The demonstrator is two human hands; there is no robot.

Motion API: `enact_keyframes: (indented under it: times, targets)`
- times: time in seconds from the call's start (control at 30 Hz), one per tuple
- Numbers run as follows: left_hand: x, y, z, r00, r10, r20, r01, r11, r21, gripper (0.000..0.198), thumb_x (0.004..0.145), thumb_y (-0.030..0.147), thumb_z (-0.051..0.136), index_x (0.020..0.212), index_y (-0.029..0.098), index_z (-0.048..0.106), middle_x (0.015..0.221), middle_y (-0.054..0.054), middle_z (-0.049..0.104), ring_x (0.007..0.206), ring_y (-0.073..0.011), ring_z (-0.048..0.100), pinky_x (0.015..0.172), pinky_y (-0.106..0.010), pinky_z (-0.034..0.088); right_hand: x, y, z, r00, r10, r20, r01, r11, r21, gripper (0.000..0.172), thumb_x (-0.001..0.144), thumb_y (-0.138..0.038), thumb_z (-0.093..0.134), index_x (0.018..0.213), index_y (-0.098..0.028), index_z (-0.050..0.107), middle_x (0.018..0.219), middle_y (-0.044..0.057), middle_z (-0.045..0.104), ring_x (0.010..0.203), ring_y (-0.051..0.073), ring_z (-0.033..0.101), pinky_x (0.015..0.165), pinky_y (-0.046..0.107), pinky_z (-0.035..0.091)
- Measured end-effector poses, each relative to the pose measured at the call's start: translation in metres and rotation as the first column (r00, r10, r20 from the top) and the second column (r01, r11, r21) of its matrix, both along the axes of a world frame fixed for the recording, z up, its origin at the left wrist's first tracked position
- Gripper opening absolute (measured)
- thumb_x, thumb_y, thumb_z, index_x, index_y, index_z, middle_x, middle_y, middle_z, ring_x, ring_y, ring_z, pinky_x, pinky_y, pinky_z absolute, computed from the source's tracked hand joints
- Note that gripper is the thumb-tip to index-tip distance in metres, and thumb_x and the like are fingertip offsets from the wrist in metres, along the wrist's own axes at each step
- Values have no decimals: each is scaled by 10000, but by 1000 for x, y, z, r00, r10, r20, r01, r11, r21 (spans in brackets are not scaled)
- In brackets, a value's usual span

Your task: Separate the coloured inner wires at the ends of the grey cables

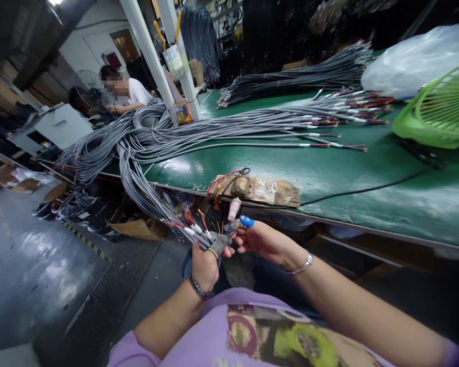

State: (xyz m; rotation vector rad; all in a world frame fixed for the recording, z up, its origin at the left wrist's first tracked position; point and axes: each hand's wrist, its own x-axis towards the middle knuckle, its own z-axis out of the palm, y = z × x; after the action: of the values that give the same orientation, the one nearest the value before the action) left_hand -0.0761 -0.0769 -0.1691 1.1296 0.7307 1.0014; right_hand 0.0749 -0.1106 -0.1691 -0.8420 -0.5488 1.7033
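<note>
Low in front of the bench edge, my left hand (207, 265) is wrapped round the ends of several grey cables (147, 191), with thin coloured wires (189, 219) fanning out of them. Grey wrapping covers the left thumb. My right hand (262, 239) is pinched on fine coloured wires (231, 229) beside the left thumb; a blue cover (247, 220) sits on one fingertip. Just above the fingers is a pale pink cylindrical piece (234, 208), apparently at the board's edge. A wooden board (277, 191) with a lump and red and black leads lies on the bench edge.
A long bundle of grey cables (214, 127) stretches across the green bench (367, 173), with black cables (290, 81) behind. At right stand a green fan (436, 107) and a plastic bag (416, 61). White posts (153, 56) rise from the bench; another person (135, 94) sits beyond.
</note>
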Motion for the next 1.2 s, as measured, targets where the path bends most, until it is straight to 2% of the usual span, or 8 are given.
enact_keyframes:
  times: [0.17, 0.3, 0.37, 0.5, 0.73, 1.0, 1.1, 1.2]
  targets:
    - [-4, 0, -11, 992, -38, -120, 46, 997, 69, 281, 767, 332, 664, 558, 147, 632, 511, -16, 630, 516, -138, 591, 579, -259, 466, -9, -8, 6, 950, -103, 295, 65, 989, 136, 300, 685, -401, 742, 714, -151, 579, 562, -15, 592, 520, 87, 517, 506, 213, 356]
    - [-10, 3, -13, 943, -183, -277, 214, 973, 85, 283, 752, 319, 675, 533, 141, 648, 521, -26, 636, 516, -131, 566, 589, -253, 444, -16, -8, 7, 940, -107, 323, 39, 977, 210, 319, 699, -440, 707, 707, -176, 528, 551, -16, 612, 472, 131, 572, 500, 252, 388]
    - [-12, 4, -12, 929, -224, -296, 258, 963, 81, 284, 751, 306, 674, 522, 140, 652, 514, -25, 629, 506, -122, 546, 586, -250, 433, -19, -8, 8, 940, -100, 326, 32, 977, 209, 328, 697, -455, 699, 704, -188, 509, 543, -23, 613, 443, 136, 567, 489, 265, 405]
    - [-11, 4, -10, 961, -189, -203, 205, 977, 58, 287, 767, 289, 659, 519, 144, 656, 529, -31, 639, 544, -131, 568, 616, -254, 444, -22, -8, 9, 923, -149, 356, 71, 972, 225, 320, 728, -463, 671, 704, -194, 501, 490, -23, 605, 444, 129, 549, 493, 258, 396]
    - [-5, 0, -6, 996, -60, -67, 62, 998, 23, 279, 762, 295, 670, 526, 147, 672, 508, -32, 635, 553, -148, 603, 656, -278, 482, -29, -9, 11, 913, -246, 325, 181, 959, 217, 334, 714, -474, 678, 705, -186, 510, 534, -14, 605, 497, 123, 553, 534, 260, 394]
    - [-3, 2, -1, 1000, -9, -12, 8, 998, -56, 268, 712, 311, 710, 510, 146, 648, 468, -21, 616, 523, -155, 615, 623, -283, 502, -25, -9, 3, 871, -325, 369, 264, 942, 209, 266, 670, -399, 703, 637, -172, 569, 559, -19, 561, 535, 107, 477, 546, 254, 361]
    - [-4, 2, 1, 1000, 14, 13, -12, 996, -91, 268, 696, 328, 718, 517, 145, 640, 454, -14, 607, 501, -155, 614, 606, -287, 509, -16, -7, -6, 879, -373, 297, 332, 926, 180, 231, 645, -343, 722, 628, -170, 571, 565, -36, 520, 539, 90, 434, 547, 238, 362]
    - [-4, 1, 3, 999, 10, 39, -6, 994, -105, 251, 685, 343, 727, 557, 142, 651, 460, -13, 609, 518, -159, 627, 614, -287, 513, -5, -1, -11, 923, -364, 128, 359, 931, 62, 240, 679, -363, 701, 633, -183, 549, 556, -46, 484, 515, 83, 408, 550, 235, 399]
